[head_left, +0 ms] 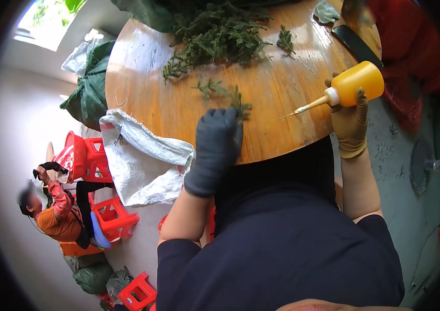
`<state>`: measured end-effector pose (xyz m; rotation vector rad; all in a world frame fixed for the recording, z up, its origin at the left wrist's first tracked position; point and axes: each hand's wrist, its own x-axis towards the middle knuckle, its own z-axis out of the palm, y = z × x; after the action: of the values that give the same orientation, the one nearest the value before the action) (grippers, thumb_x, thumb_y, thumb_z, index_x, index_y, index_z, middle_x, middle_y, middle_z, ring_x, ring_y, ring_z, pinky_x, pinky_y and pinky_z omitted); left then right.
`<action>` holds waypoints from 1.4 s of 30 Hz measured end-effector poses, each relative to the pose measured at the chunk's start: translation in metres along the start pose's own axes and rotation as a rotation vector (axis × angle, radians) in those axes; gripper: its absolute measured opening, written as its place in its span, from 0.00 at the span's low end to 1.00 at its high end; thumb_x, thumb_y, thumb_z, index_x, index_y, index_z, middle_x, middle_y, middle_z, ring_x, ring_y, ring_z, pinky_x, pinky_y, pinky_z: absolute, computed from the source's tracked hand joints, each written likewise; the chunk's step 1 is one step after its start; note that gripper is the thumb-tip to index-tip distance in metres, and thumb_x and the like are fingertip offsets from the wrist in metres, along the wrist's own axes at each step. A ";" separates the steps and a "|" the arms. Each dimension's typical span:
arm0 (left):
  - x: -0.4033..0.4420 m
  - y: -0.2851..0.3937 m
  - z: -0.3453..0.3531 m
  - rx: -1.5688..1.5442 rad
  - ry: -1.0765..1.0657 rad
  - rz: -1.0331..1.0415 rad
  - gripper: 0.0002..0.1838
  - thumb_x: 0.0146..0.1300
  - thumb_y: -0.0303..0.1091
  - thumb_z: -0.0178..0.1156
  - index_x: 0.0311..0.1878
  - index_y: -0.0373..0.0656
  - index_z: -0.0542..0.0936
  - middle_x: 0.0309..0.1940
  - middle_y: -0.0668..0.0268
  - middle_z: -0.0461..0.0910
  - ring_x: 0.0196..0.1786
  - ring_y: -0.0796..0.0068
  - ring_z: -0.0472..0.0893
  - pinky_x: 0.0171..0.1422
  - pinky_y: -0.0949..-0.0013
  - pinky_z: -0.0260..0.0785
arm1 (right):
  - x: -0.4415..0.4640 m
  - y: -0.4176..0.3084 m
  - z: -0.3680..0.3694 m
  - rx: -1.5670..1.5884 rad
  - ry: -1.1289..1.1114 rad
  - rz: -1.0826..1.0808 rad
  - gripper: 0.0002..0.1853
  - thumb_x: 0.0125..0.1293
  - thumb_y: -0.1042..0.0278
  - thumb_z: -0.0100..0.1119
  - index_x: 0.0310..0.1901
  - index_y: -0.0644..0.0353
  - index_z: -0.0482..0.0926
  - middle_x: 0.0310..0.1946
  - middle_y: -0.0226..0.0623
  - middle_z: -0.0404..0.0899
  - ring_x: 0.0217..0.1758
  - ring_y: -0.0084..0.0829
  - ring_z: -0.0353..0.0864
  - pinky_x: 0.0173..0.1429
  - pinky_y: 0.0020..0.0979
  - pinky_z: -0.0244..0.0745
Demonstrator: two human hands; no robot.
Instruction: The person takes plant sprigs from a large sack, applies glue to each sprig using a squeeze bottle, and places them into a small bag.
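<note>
My left hand [216, 140], in a dark grey glove, is closed on a small green sprig [239, 104] near the table's front edge. The sprig's leaves stick out past the fingers. In a tan-brown glove, my right hand [348, 122] is wrapped round a yellow squeeze bottle [359, 83] at the table's right edge. The bottle lies tilted, its long thin nozzle [308, 107] pointing left over the wood, with whitish matter on it. A loose sprig [210, 89] lies just beyond my left hand. Farther back, a heap of green sprigs [220, 36] covers part of the round wooden table [147, 98].
A white woven sack [137, 160] hangs at the table's left edge. One separate sprig [285, 40], a dark flat object [357, 45] and a pale glove [326, 11] lie toward the back right. Red stools [115, 215] and a seated person [59, 217] are at left.
</note>
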<state>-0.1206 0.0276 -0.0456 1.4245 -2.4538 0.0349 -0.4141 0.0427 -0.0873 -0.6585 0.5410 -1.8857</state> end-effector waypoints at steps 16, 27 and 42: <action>-0.030 0.026 0.003 -0.163 0.194 -0.096 0.15 0.49 0.34 0.77 0.37 0.45 0.82 0.36 0.63 0.76 0.44 0.58 0.75 0.47 0.58 0.67 | -0.001 0.004 -0.009 -0.023 0.034 -0.009 0.33 0.70 0.50 0.64 0.67 0.61 0.65 0.58 0.51 0.77 0.60 0.45 0.81 0.58 0.38 0.84; -0.033 -0.003 -0.002 -0.461 0.198 -0.056 0.21 0.54 0.29 0.74 0.51 0.41 0.81 0.48 0.56 0.79 0.56 0.53 0.77 0.62 0.57 0.69 | -0.002 0.002 0.000 -0.037 0.008 -0.021 0.27 0.68 0.53 0.68 0.61 0.58 0.71 0.53 0.43 0.81 0.55 0.37 0.83 0.58 0.37 0.84; -0.037 0.004 0.010 -0.524 0.154 -0.100 0.17 0.55 0.25 0.68 0.50 0.42 0.83 0.44 0.60 0.81 0.51 0.55 0.78 0.59 0.57 0.69 | -0.026 0.011 0.026 -0.284 -0.092 -0.057 0.31 0.71 0.49 0.64 0.67 0.60 0.68 0.61 0.45 0.76 0.63 0.43 0.79 0.67 0.43 0.76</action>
<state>-0.1099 0.0591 -0.0642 1.2485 -2.0546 -0.4660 -0.3808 0.0604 -0.0800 -0.9502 0.7440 -1.8376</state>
